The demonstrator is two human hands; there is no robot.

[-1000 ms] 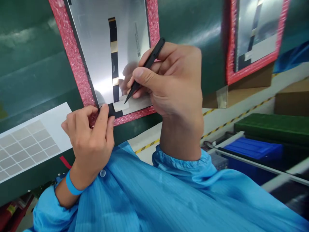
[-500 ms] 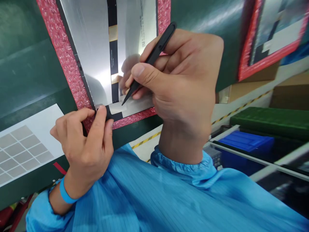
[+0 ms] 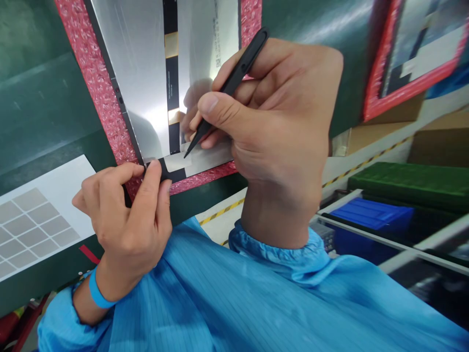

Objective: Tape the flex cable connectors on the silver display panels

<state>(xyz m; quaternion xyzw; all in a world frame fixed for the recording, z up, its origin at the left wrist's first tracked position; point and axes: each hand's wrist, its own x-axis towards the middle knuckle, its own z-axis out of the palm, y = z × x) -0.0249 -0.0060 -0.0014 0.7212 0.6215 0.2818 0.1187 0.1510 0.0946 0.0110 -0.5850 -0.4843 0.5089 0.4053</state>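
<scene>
My right hand is closed round black tweezers, held slanting like a pen. Their pointed tip rests at or just above a small whitish sticker near the lower edge of a silvery display panel. Behind the tweezers, the other fingers of this hand lie low over the panel and are partly hidden. At the panel's lower left corner my left hand is closed, its index fingertip pressed on the black border strip and its thumb beside the edge. A black band with gold patches runs up the panel's middle.
Pink bubble wrap frames the panel on the dark green table. A white sheet of grey squares lies left. At the upper right is another panel in red wrap. Below it stand cardboard boxes and a blue bin.
Both hands keep nearly the same pose. The tweezers and my right hand have shifted very slightly upward, and the whole view has moved a little.
</scene>
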